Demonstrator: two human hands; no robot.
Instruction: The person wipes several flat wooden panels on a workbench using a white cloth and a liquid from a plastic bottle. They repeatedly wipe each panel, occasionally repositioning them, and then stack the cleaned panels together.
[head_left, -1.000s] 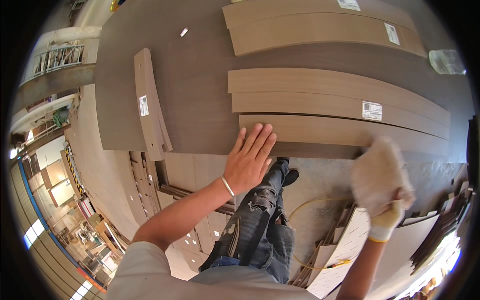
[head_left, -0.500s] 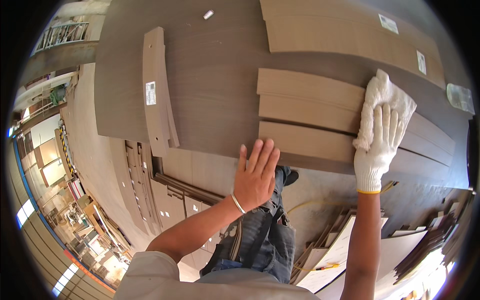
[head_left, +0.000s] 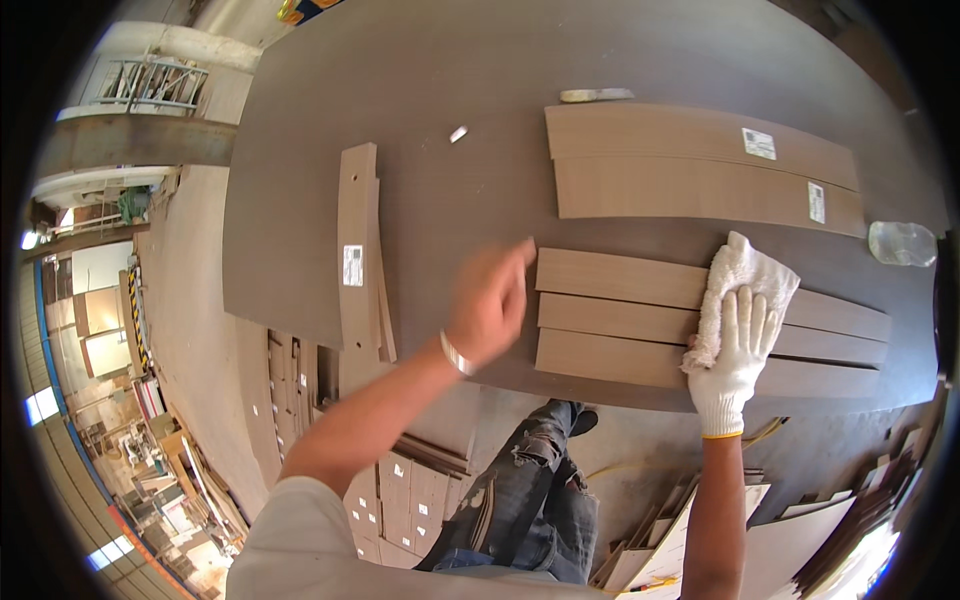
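Three narrow brown wood strips [head_left: 610, 312] lie side by side along the table's near edge. My right hand [head_left: 742, 335], in a white knitted glove, lies flat with outstretched fingers on a white cloth [head_left: 735, 262]. The cloth drapes across the strips, hiding part of them. My bare left hand [head_left: 490, 305], with a light band at its wrist, hovers just beyond the strips' left ends. Motion smears its fingers, and nothing shows in it.
Two wider labelled boards [head_left: 690, 185] lie farther back, beside a brush-like tool [head_left: 597, 95]. Toward the left are an upright labelled strip [head_left: 355, 250] and a small white piece [head_left: 458, 134]. A clear plastic container [head_left: 902, 243] sits at the right. Stacked panels [head_left: 415, 500] stand below the table.
My left hand has lifted off the nearest strip's left end and moved left and away from me. My right hand stays on the cloth over the strips. The view has shifted.
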